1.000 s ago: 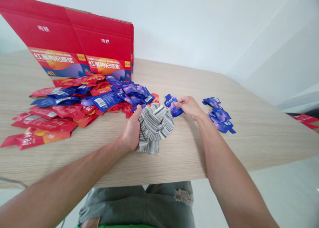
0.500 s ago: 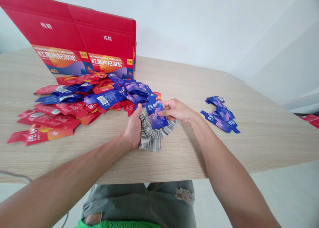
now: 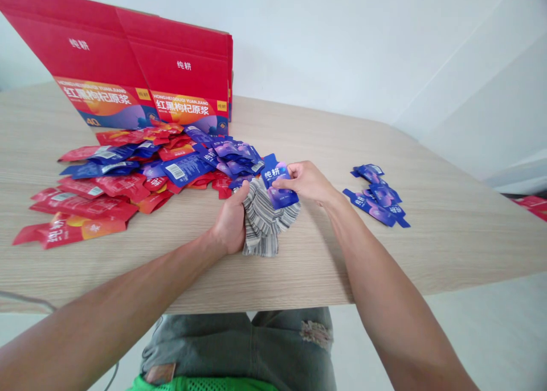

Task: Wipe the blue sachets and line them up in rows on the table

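A crumpled grey-and-cream striped cloth [image 3: 261, 217], woven-looking and gathered in soft folds, sits at the centre of the frame, its loose end trailing downward. Over its upper right edge is a flat, glossy royal-blue pouch [image 3: 274, 174] with a narrow neck, white characters and purple round shapes. At left centre spreads a heap of shiny, creased pouches, glossy red ones with orange patches [image 3: 85, 206] and glossy blue ones [image 3: 188, 170], some showing white barcode panels. A smaller cluster of blue-and-purple pouches [image 3: 380, 197] overlaps at right centre. A tall red printed cardboard carton [image 3: 179, 72], flat-faced with crisp edges and orange-and-blue lower panels, stands at upper left. All rest on a pale wood-grain tabletop [image 3: 299, 271], below which faded grey-green jeans [image 3: 239, 345] with a frayed rip show at bottom centre. The left forearm slants up from the lower left corner; the left hand [image 3: 231, 223] cups the cloth's left side, thumb pointing up along its edge and the other fingers hidden beneath. The right forearm rises from the lower right, wrist bent inward, and the right hand [image 3: 310, 181] pinches the pouch's right side between thumb and curled fingers.
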`<action>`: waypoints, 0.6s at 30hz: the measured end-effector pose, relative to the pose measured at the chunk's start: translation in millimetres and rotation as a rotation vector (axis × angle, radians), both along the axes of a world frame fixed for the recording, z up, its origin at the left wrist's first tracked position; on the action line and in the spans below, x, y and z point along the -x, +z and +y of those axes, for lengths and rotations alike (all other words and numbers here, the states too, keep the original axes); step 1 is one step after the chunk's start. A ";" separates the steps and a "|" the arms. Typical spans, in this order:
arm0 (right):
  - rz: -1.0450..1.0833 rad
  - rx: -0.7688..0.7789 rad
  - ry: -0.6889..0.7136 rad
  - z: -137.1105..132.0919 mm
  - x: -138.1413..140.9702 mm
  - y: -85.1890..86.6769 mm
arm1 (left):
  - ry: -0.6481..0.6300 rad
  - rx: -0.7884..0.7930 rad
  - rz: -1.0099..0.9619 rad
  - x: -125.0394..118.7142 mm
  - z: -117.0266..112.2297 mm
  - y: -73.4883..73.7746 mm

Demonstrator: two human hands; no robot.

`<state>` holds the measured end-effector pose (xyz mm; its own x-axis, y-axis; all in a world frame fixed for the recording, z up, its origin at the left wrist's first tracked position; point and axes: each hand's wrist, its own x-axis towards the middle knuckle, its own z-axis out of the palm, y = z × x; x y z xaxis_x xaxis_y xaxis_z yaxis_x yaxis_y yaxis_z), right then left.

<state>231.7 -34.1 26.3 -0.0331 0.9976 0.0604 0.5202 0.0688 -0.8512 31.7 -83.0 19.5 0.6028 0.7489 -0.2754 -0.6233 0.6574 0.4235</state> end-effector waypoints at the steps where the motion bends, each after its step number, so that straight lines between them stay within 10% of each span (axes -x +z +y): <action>1: -0.028 -0.060 -0.068 0.1 -2.9 2.3 | -0.001 0.000 0.004 0.0 -0.8 1.4; 5: -0.050 -0.202 -0.164 -8.3 4.1 16.7 | 0.001 0.012 0.011 -0.8 -1.9 4.5; 10: 0.001 0.174 0.354 -19.0 33.9 19.5 | 0.033 0.044 0.024 -1.5 1.6 2.4; 18: -0.176 -0.020 0.112 -7.4 29.4 -0.8 | 0.027 -0.016 -0.015 -1.1 2.8 -4.9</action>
<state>202.4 -41.5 25.5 -0.1560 0.9857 0.0639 0.6487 0.1510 -0.7459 32.8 -80.3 14.6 0.5860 0.7692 -0.2548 -0.6470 0.6335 0.4244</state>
